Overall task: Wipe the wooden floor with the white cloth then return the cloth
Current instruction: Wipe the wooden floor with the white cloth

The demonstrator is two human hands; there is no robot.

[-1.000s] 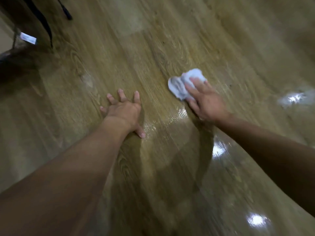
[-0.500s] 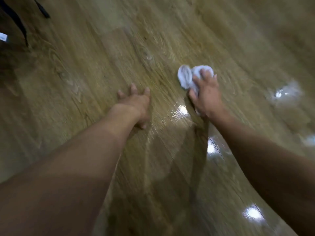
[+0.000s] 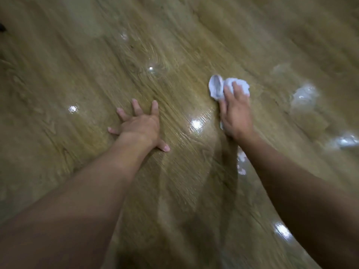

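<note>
Right hand (image 3: 236,113) and crumpled white cloth (image 3: 219,87) have slid farther out across the glossy brown wood-grain floor (image 3: 77,74). Its fingers lie fairly flat on the cloth, pressing it down, not pinching. Left hand (image 3: 139,125) is splayed flat on the floor beside it, bracing, holding nothing. Wiping looks mid-stroke; the return is not started. The return spot and the floor's edges are out of view, and blur hides which patches are wiped.
</note>
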